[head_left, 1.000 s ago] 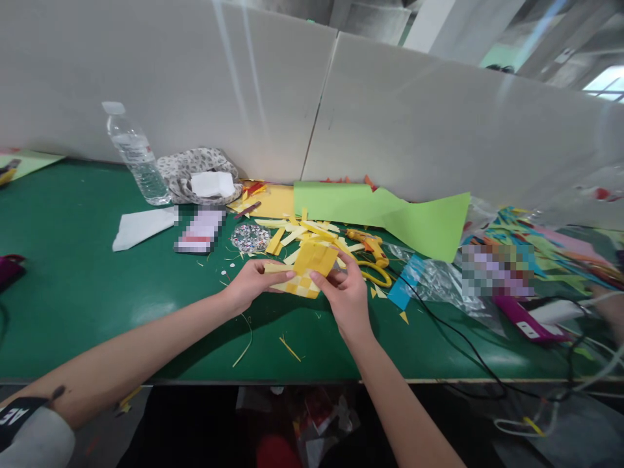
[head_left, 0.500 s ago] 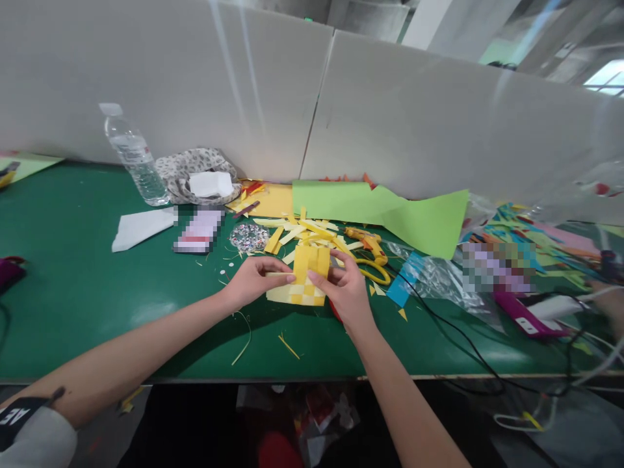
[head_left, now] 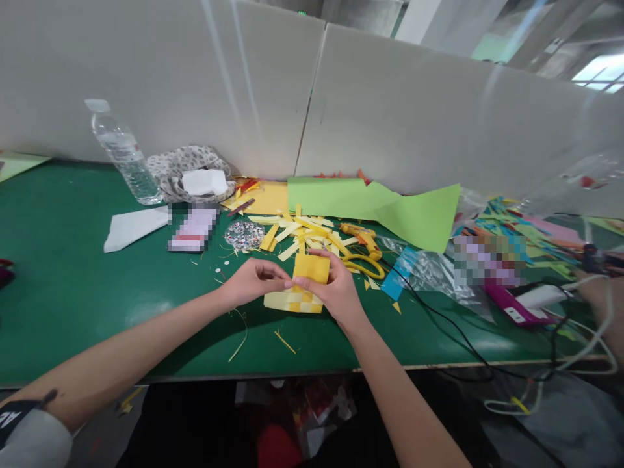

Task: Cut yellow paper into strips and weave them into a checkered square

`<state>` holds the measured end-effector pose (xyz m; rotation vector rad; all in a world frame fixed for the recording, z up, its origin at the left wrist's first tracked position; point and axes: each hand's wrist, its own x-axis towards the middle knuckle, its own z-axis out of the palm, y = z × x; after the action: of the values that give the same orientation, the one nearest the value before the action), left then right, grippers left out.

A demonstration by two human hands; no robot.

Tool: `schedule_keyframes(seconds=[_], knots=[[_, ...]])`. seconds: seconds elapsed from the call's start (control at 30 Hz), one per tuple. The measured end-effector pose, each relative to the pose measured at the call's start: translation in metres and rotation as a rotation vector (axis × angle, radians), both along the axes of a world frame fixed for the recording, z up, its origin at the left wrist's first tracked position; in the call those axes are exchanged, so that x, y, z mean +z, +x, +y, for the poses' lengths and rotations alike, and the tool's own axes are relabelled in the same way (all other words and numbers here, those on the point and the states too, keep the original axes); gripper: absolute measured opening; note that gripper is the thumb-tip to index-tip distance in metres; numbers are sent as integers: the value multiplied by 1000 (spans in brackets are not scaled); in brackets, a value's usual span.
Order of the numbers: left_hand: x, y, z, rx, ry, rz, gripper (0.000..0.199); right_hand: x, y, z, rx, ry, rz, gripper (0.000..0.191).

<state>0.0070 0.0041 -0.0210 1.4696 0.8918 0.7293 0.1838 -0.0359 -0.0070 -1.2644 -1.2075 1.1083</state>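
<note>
Between my two hands is a small woven piece of yellow and cream paper strips [head_left: 310, 268], checkered along its lower part. My left hand [head_left: 256, 284] pinches its left edge between thumb and fingers. On the other side my right hand [head_left: 336, 286] grips it, thumb in front and fingers behind. Just beyond lies a heap of loose yellow and cream paper strips [head_left: 292, 229]. A yellow glue gun [head_left: 361, 239] and the yellow handle of what look like scissors [head_left: 368, 266] rest right of the heap.
Green paper [head_left: 336, 198] leans by the grey partition [head_left: 400, 117]. A water bottle [head_left: 124, 156], a phone [head_left: 195, 229] and a bag of sequins [head_left: 244, 235] stand or lie left. To the right are clear plastic [head_left: 448, 279], a black cord [head_left: 439, 323] and a co-worker's arm [head_left: 599, 302].
My right thumb has moved left and down across the woven piece, close to my left fingertips. The upper yellow strips now look folded or bent toward me. The view has shifted slightly.
</note>
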Motion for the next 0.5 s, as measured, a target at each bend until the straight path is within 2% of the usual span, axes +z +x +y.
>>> schedule_keyframes(seconds=[0.27,0.5], knots=[[-4,-1,0,-22,31,-7,15,-1,0,1,-5,43,24,57],[-2,1,-2,-30,60,17,18,0,-4,0,7,18,54,58]])
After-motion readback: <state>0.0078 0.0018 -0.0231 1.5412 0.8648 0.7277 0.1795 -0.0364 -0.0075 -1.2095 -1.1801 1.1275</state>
